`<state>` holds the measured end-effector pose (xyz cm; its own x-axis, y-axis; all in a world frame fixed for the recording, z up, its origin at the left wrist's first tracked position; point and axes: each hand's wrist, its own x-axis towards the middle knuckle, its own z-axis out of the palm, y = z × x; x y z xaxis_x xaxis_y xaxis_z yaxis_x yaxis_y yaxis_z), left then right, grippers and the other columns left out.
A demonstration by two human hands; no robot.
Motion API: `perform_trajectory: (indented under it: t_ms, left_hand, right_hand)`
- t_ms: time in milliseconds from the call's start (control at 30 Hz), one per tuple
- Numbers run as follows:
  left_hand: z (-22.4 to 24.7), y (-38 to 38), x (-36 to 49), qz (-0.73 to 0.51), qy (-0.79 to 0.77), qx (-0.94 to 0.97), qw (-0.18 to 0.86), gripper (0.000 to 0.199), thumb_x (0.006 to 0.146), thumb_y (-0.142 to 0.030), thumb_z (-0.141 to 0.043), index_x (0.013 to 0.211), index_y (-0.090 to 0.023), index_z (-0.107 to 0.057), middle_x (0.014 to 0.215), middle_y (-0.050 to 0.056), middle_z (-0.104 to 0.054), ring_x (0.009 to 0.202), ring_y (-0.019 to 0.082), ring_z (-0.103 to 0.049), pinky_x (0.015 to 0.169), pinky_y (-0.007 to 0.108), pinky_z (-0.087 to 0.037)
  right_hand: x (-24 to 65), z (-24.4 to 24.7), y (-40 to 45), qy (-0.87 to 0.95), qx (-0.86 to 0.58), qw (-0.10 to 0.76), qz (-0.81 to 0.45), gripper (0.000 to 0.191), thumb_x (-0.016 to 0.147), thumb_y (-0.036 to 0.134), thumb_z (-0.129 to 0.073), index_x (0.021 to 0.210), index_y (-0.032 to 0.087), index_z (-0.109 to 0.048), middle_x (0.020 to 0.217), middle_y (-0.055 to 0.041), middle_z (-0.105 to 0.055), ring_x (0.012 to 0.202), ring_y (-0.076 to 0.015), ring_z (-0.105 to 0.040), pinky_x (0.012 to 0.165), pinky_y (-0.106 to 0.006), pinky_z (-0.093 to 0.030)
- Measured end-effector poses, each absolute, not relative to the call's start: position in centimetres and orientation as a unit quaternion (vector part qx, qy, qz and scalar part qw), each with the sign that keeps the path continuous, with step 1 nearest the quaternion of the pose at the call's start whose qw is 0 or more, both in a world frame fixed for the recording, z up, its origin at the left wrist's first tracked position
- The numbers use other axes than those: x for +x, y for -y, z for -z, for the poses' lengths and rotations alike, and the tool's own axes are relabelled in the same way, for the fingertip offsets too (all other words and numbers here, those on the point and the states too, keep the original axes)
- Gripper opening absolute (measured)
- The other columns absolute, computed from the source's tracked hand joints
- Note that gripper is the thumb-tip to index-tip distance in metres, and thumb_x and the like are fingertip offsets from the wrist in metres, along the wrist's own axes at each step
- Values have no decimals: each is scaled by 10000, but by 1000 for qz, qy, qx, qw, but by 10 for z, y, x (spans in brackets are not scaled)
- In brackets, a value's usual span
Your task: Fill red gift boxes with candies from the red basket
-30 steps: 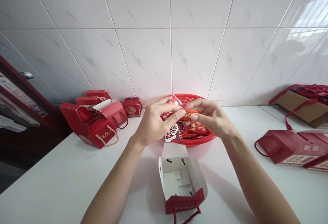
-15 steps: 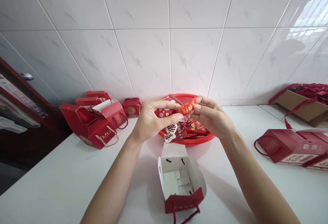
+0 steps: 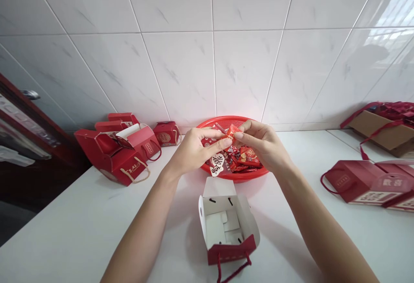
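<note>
Between my two hands is a small candy (image 3: 233, 131) in a shiny red-orange wrapper. My left hand (image 3: 197, 151) pinches its left side between thumb and fingers. The thumb and forefinger of my right hand (image 3: 263, 143) close on the other side. Both hands hover over a red plastic basket (image 3: 237, 178) holding several wrapped sweets and a dark red packet (image 3: 221, 164) with white lettering. Nearer to me stands an open red gift box (image 3: 231, 255), white inside, with its lid flap up and a dark red cord handle.
Several red gift boxes (image 3: 119, 158) cluster at the left, with a small red box (image 3: 166, 133) by the tiled wall. At the right lie closed red boxes (image 3: 365, 181) and a cardboard carton (image 3: 375, 130) with red ribbons.
My hands have come closer together around the candy, which has turned, so its printed face no longer shows. The boxes and the basket stay in place.
</note>
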<state>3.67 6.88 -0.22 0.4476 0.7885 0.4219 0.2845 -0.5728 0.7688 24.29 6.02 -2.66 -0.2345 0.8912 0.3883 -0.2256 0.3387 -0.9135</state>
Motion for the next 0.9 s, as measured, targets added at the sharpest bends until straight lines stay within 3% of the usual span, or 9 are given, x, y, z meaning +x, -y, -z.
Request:
perform_trajectory:
  t_ms: [133, 200, 267, 333, 467, 533, 700, 800, 900]
  left_hand:
    - [-5, -68, 26, -457, -342, 761, 307, 324, 860, -497, -766, 816, -181, -819, 816, 40, -766, 756, 187, -662, 682, 285, -512]
    - [-9, -68, 17, -485, -350, 733, 323, 342, 836, -515, -785, 771, -180, -807, 764, 36, -746, 702, 177, -638, 640, 285, -500]
    - [-12, -69, 10, -507, -359, 705, 342, 372, 791, -550, -814, 733, -183, -796, 724, 34, -724, 662, 169, -614, 604, 287, -485]
    - [-13, -72, 5, -519, -369, 684, 355, 400, 740, -580, -843, 716, -184, -791, 717, 34, -715, 654, 166, -603, 592, 286, -478]
    - [-11, -76, 1, -522, -372, 670, 373, 429, 697, -596, -864, 681, -178, -768, 677, 24, -682, 644, 156, -583, 586, 278, -469]
    - [-12, -77, 1, -525, -366, 668, 379, 428, 696, -588, -866, 657, -177, -752, 660, 18, -667, 642, 153, -579, 587, 277, -468]
    - [-14, -75, -3, -531, -367, 668, 371, 410, 714, -578, -856, 703, -177, -771, 673, 12, -664, 654, 151, -577, 609, 279, -468]
    - [-15, -74, -6, -537, -369, 667, 363, 421, 710, -583, -857, 695, -173, -764, 666, 15, -648, 635, 143, -559, 581, 269, -455]
    - [-15, -75, -7, -534, -365, 668, 366, 415, 717, -578, -852, 676, -177, -755, 635, 13, -632, 623, 147, -565, 575, 272, -468]
  right_hand:
    - [246, 31, -68, 632, -285, 531, -488, 238, 927, 449, -717, 991, 220, -719, 918, -31, -745, 837, -162, -699, 817, -328, -558]
    - [245, 35, -81, 677, -333, 476, -452, 215, 932, 418, -696, 1001, 214, -713, 947, -47, -754, 885, -189, -708, 831, -344, -557]
    - [239, 39, -97, 755, -408, 345, -379, 113, 902, 313, -696, 906, 201, -708, 942, -55, -751, 893, -210, -706, 796, -338, -547]
    - [228, 44, -114, 824, -466, 142, -288, 24, 877, 219, -677, 862, 205, -690, 934, -53, -747, 853, -214, -699, 729, -321, -524]
    - [203, 55, -134, 838, -486, 31, -245, 258, 621, 134, -853, 645, 204, -606, 714, -41, -664, 725, -244, -649, 590, -310, -437]
    - [195, 60, -135, 837, -495, 4, -233, 335, 563, 115, -870, 588, 208, -550, 662, -32, -621, 703, -248, -640, 578, -305, -420]
    - [192, 62, -135, 831, -510, 9, -222, 338, 591, 106, -841, 580, 206, -518, 714, -67, -637, 756, -280, -653, 632, -330, -429]
    - [200, 55, -134, 831, -500, 49, -237, 297, 633, 190, -848, 635, 203, -552, 710, -41, -636, 768, -259, -643, 653, -324, -428]
    - [212, 51, -128, 824, -491, 131, -251, 277, 673, 245, -817, 784, 207, -566, 866, -30, -667, 844, -226, -636, 695, -307, -459]
